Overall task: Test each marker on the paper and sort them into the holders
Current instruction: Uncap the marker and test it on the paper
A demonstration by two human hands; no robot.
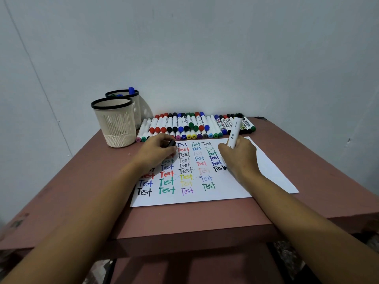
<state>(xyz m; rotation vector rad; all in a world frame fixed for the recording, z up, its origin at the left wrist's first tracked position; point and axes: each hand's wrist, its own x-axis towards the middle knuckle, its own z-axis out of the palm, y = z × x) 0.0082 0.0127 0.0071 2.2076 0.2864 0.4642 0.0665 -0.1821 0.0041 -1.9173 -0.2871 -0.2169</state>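
Our right hand (pixel 239 158) grips a white marker (pixel 234 131), fingers curled round it, tip down on the paper (pixel 266 171) next to a black "Tes". Our left hand (pixel 155 153) pinches the black cap (pixel 171 143) & rests on the paper. Spare markers (pixel 194 126) lie in a row at the back of the tabletop (pixel 184 218). Back left: front holder (pixel 117 124), and rear holder (pixel 131 95) w/ markers inside.

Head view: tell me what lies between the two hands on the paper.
In the head view, only the paper, covered with handwritten "Test" words in several colours, lies between the left hand and right hand.
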